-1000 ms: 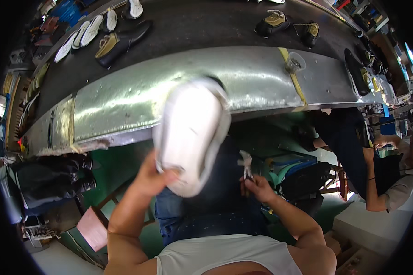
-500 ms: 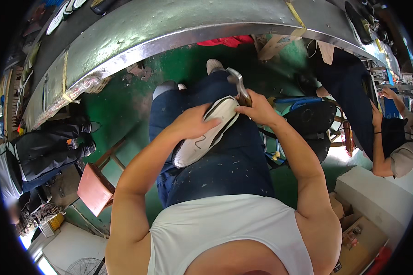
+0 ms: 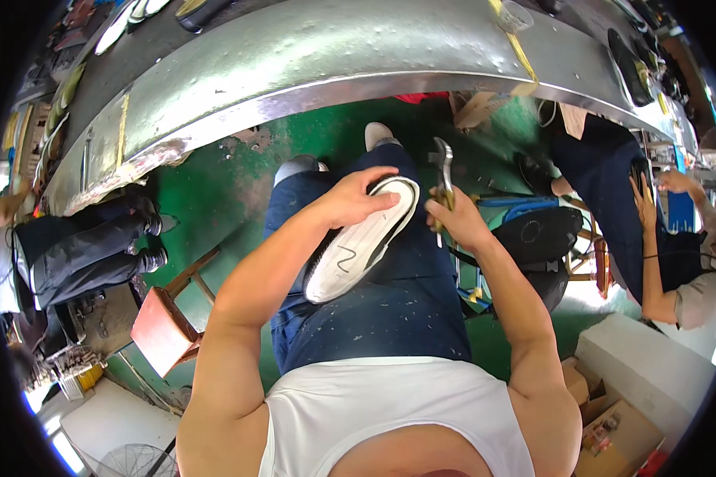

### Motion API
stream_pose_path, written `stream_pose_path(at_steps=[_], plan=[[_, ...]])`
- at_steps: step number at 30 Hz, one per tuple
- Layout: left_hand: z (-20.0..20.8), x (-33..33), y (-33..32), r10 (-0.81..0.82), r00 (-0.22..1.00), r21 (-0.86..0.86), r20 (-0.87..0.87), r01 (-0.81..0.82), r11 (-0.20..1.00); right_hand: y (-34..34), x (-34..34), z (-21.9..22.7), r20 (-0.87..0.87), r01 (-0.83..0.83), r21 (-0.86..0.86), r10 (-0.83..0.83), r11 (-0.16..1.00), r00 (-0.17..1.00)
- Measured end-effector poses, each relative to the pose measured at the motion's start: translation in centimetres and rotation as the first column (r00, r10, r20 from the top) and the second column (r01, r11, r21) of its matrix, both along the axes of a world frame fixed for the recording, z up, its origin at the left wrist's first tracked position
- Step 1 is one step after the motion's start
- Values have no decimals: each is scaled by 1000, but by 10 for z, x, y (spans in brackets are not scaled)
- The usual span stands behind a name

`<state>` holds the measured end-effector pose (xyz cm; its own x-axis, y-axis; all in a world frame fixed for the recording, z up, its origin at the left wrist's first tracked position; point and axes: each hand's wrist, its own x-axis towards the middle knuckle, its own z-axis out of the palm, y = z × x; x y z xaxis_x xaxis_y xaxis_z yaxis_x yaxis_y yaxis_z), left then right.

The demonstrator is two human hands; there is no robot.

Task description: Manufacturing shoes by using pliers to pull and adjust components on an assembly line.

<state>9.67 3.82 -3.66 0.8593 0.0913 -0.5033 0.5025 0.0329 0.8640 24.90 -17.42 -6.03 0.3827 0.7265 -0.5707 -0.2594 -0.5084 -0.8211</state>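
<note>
A white shoe (image 3: pixel 344 258) with a dark edge lies slantwise over my thighs, its pale, flat underside facing up and a dark squiggle drawn on it. My left hand (image 3: pixel 358 197) is closed around its far end, the thumb pressed on the pale face and the fingers over the edge. Just right of the shoe, and apart from it, my right hand (image 3: pixel 457 219) grips lasting pincers (image 3: pixel 443 155). Their curved metal head points away from me; a yellowish handle shows at my fingers. Whether the jaws are parted I cannot tell.
A metal-topped bench (image 3: pixel 294 67) curves across the far side, with several shoes at its ends. A reddish stool (image 3: pixel 163 330) stands left; a black-covered seat (image 3: pixel 539 238) stands right. Co-workers sit on both sides, and cardboard boxes (image 3: pixel 624 433) lie at lower right.
My right hand has drawn the pincers away from the shoe's edge to the right. My left hand has shifted toward the shoe's far end, and the shoe's underside has turned more toward me.
</note>
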Motion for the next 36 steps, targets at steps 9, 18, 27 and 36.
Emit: stream_pose_path(at_steps=[9,18,27,36], plan=[[81,-112,12,435,783,-198,445,-388,900,-21,-81,124,222,-357,132,323,925,920],[85,-165,11,463,723,-177,512,-438,881,40,-124,136,-246,-409,374,514,833,822],[71,-187,12,480,676,4,559,-581,814,60,-132,113,125,-618,165,605,769,787],[65,-194,6,522,623,-43,583,-618,785,54,-150,66,595,-589,229,368,775,715]])
